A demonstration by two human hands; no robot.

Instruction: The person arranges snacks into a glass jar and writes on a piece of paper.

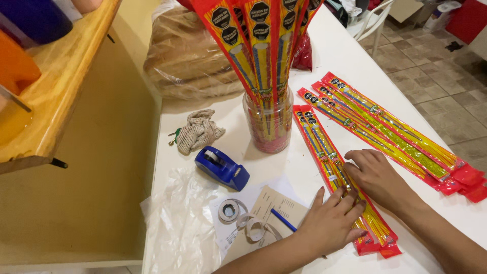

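Both hands lie flat on the nearest long red-and-yellow candy packets [339, 175] at the near right of the white table [335, 56]: left hand [332, 220] spread over the lower end, right hand [378, 175] pressing mid-length — apparently squaring them together. Left of them, a blue pen [283, 220], tape rolls [229, 210], blue tape dispenser [223, 167]. Farther back, a clear jar [268, 124] stands more packets upright — more lie at right.

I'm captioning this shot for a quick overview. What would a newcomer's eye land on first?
First, the clear jar at the table's centre, stuffed with tall red-and-yellow candy packets. Next, both hands, left hand and right hand, pressing on the nearest flat candy packets, with more packets spread to the right. A blue tape dispenser sits left of the jar.
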